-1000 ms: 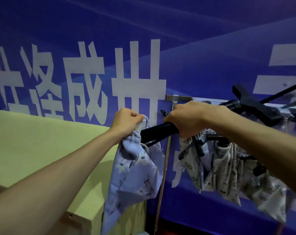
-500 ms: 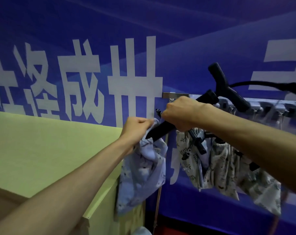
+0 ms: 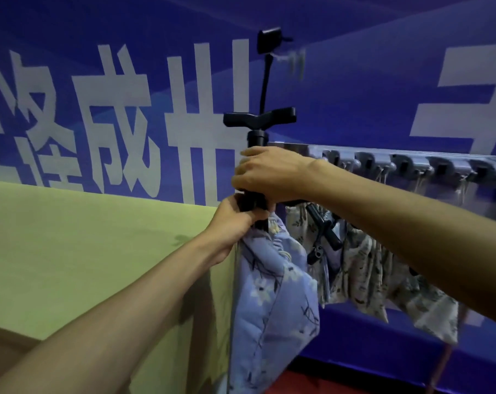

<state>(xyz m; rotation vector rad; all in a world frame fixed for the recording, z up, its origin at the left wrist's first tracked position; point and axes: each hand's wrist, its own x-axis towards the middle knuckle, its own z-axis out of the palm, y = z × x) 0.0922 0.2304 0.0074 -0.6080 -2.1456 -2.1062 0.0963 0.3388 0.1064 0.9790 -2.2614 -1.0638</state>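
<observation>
Right hand point(image 3: 269, 174) is wrapped round the upright black pump point(image 3: 256, 137). Directly beneath, left hand point(image 3: 235, 223) bunches the blue floral bag point(image 3: 272, 302) mouth about the pump's foot. Judged step: bagging. Next move requires lowering the pump while drawing cloth upward.

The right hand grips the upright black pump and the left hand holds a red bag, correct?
No: the head view shows a pale blue bag, not red. The right hand grips the upright black pump, the left hand holds that bag.
</observation>
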